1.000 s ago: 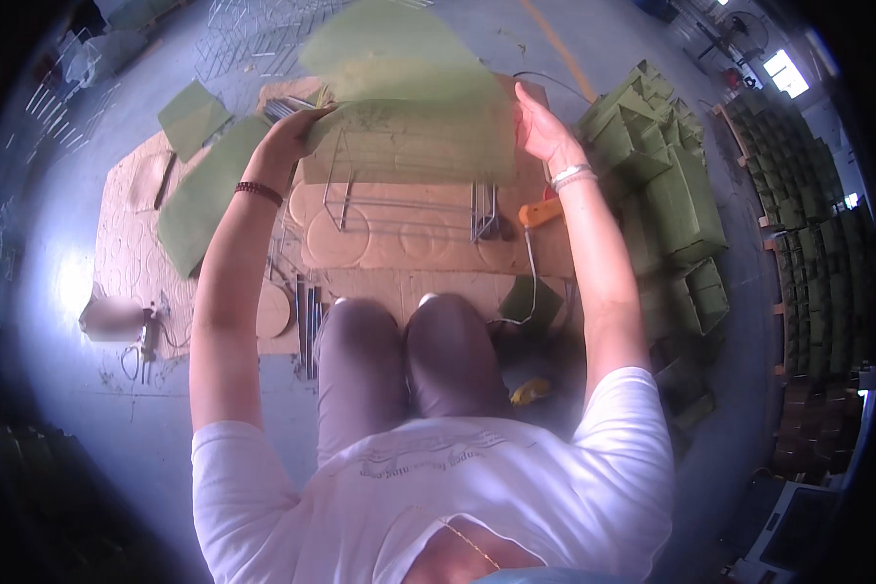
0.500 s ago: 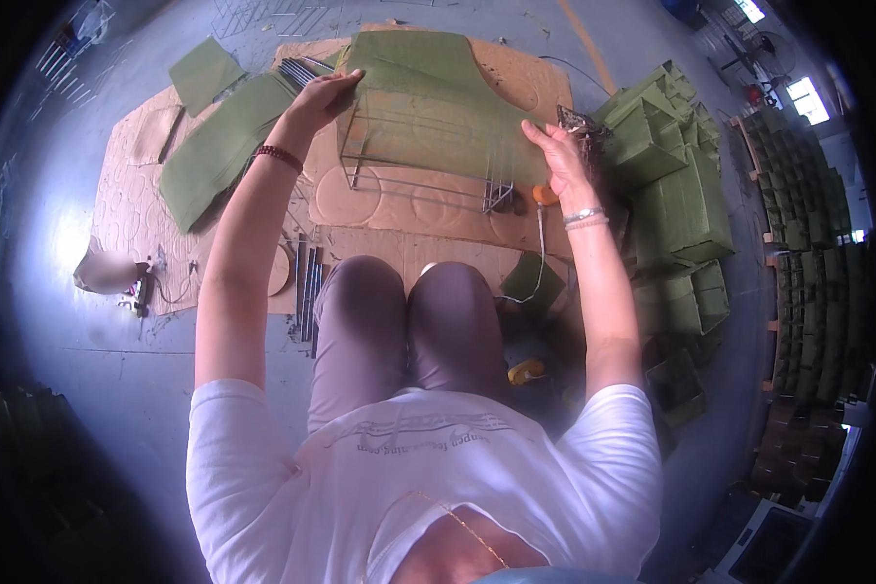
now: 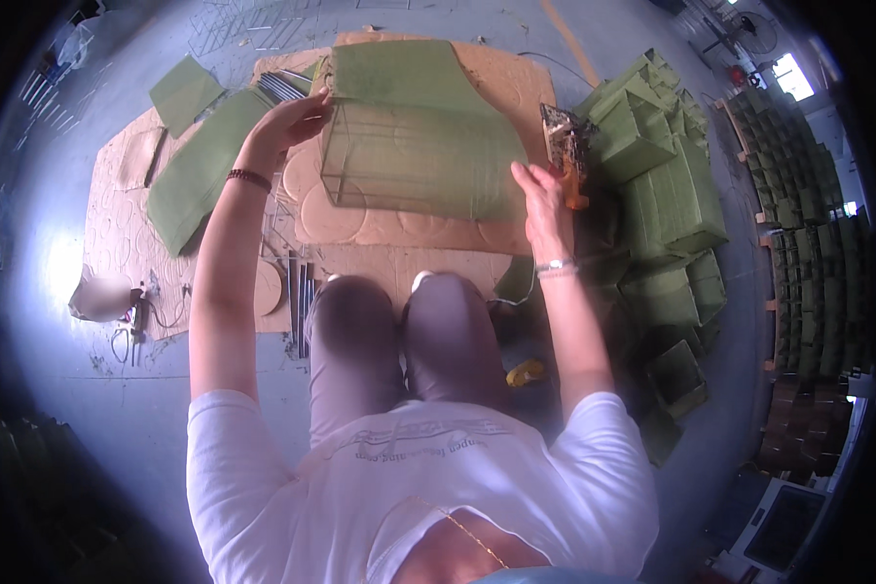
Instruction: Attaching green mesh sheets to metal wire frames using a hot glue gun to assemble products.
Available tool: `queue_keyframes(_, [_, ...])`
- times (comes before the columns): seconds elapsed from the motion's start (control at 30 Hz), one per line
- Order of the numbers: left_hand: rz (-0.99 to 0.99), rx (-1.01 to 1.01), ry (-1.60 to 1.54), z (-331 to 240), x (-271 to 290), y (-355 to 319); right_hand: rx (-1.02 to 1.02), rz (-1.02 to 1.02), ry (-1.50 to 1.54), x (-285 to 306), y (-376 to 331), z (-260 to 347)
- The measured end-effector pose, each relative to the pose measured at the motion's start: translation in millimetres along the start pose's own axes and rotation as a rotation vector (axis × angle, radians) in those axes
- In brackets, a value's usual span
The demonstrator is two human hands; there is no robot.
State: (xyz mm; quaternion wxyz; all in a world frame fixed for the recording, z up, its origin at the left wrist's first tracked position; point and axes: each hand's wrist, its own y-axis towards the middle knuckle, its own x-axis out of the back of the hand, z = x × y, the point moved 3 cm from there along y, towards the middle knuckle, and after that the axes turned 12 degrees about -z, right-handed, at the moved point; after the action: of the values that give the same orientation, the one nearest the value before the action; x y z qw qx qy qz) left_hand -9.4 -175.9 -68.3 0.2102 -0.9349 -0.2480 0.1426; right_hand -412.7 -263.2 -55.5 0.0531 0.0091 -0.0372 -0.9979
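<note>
Over a thin metal wire frame (image 3: 333, 185) lies a green sheet (image 3: 399, 73), its nearer part see-through so the frame's bars show. My left hand (image 3: 292, 125) is closed on the sheet's left edge, fingers pinched at the frame's side. At the right edge, my right hand (image 3: 543, 200) has the sheet between thumb and fingers; part of its grip is hidden. Just right of that hand is an orange-handled tool (image 3: 576, 195), beside a dark, crusted piece (image 3: 563, 131).
Brown cardboard (image 3: 380, 229) covers the floor under the work. Green sheets (image 3: 190, 185) lie to the left, near metal rods (image 3: 303, 302). Green open boxes (image 3: 686, 200) are piled at right. A yellow item (image 3: 526, 373) sits by my right leg.
The sheet's near edge has come down over the frame's near bars, which stood uncovered before. My right hand has moved down and slightly left; my left hand has shifted slightly left and down.
</note>
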Motion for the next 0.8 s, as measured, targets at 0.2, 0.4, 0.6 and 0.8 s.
queue_keyframes(0.2, [0.010,0.161,-0.095,-3,12,108,-0.064,0.055,0.059,6,-11,-9])
queue_keyframes(0.4, [0.023,-0.281,-0.254,-37,-28,162,-0.014,0.067,-0.008,7,-18,-11])
queue_keyframes(0.6, [-0.100,-0.310,0.198,-36,-18,162,0.013,-0.002,0.012,-10,-24,4])
queue_keyframes(0.8, [-0.126,-0.181,-0.034,-7,15,62,-0.015,-0.006,0.081,-10,-23,-9])
